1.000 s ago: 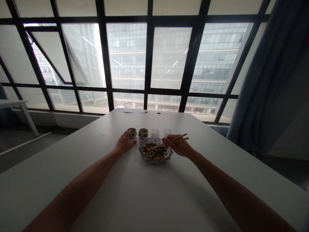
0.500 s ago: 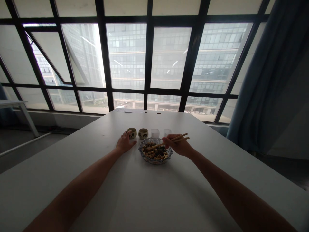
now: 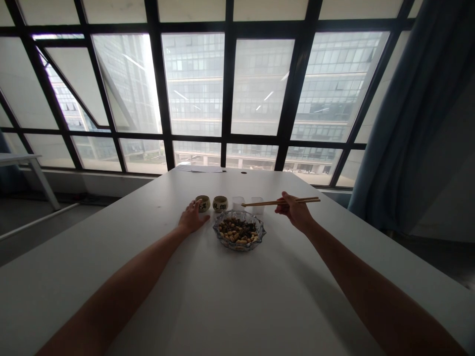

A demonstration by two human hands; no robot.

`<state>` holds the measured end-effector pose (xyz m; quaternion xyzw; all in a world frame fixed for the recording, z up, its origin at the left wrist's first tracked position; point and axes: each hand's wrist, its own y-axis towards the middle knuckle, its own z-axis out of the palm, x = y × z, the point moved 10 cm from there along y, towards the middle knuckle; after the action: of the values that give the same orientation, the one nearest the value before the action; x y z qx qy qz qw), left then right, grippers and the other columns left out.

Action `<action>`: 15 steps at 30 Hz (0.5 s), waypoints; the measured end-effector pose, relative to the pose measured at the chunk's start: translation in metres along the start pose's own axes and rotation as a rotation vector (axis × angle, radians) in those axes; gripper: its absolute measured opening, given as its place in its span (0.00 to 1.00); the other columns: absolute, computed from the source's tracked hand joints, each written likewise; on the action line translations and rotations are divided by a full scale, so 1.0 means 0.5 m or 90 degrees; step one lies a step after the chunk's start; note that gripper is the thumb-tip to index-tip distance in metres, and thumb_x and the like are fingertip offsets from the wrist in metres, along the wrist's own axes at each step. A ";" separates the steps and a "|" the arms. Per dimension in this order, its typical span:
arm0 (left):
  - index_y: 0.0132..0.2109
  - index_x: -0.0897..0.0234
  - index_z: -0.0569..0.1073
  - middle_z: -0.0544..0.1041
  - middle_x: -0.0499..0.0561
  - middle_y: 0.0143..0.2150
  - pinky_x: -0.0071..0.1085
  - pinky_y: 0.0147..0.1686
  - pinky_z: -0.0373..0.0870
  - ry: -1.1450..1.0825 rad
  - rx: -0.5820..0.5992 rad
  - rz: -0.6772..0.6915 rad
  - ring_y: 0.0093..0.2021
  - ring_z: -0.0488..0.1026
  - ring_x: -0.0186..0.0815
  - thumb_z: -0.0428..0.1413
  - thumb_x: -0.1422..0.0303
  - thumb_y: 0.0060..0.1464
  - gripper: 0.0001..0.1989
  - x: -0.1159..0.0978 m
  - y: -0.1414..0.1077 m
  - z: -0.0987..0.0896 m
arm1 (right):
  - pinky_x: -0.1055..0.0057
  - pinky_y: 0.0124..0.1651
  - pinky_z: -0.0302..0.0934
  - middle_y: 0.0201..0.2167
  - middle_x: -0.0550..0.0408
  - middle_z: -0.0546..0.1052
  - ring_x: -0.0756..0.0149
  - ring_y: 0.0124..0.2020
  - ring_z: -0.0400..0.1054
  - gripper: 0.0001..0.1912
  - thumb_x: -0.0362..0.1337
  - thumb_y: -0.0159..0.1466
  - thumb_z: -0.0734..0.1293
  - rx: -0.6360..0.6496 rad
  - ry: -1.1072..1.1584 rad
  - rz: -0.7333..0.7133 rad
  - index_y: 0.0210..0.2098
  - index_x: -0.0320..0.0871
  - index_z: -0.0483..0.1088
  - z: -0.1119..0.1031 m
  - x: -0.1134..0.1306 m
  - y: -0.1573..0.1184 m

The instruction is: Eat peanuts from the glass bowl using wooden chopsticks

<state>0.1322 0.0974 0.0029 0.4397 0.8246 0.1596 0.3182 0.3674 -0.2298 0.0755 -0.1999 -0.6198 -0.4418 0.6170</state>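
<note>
My right hand (image 3: 295,211) is closed around a pair of wooden chopsticks (image 3: 274,202), held nearly level above the table. Their tips are over the left clear plastic cup (image 3: 238,201); whether they pinch something small I cannot tell. Behind the chopsticks is a second clear plastic cup (image 3: 257,206). In front of these cups, a scalloped glass bowl (image 3: 239,245) holds a mix of peanuts and dark dried pieces. My left hand (image 3: 190,218) lies on the table with thumb and fingers apart, its fingers against a small ceramic cup (image 3: 204,206). Another lettered ceramic cup (image 3: 220,204) stands beside that one.
The white table (image 3: 237,301) reaches toward a wide window wall. Paper sheets (image 3: 200,169) lie at its far edge. A blue curtain (image 3: 393,148) hangs at the right, and another white table (image 3: 22,158) stands at the far left.
My right hand has moved right and slightly farther out, lifting the chopsticks from the glass bowl to above the clear cup. My left hand has stayed in place.
</note>
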 end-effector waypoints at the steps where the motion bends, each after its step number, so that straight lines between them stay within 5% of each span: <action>1: 0.66 0.58 0.61 0.65 0.62 0.67 0.50 0.61 0.66 0.006 0.010 0.001 0.65 0.65 0.54 0.63 0.54 0.50 0.39 -0.001 0.000 0.002 | 0.72 0.21 0.67 0.16 0.53 0.75 0.66 0.17 0.72 0.24 0.57 0.57 0.74 -0.002 0.003 0.003 0.26 0.41 0.72 -0.003 -0.002 0.002; 15: 0.67 0.56 0.60 0.64 0.61 0.68 0.48 0.62 0.66 0.022 0.030 -0.002 0.66 0.65 0.53 0.62 0.54 0.51 0.39 -0.010 -0.003 -0.002 | 0.74 0.21 0.65 0.15 0.53 0.74 0.67 0.16 0.70 0.21 0.52 0.59 0.73 -0.001 -0.013 0.025 0.25 0.40 0.72 0.010 0.009 -0.009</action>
<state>0.1328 0.0924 0.0048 0.4428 0.8344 0.1471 0.2934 0.3603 -0.2296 0.0792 -0.2173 -0.6218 -0.4282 0.6187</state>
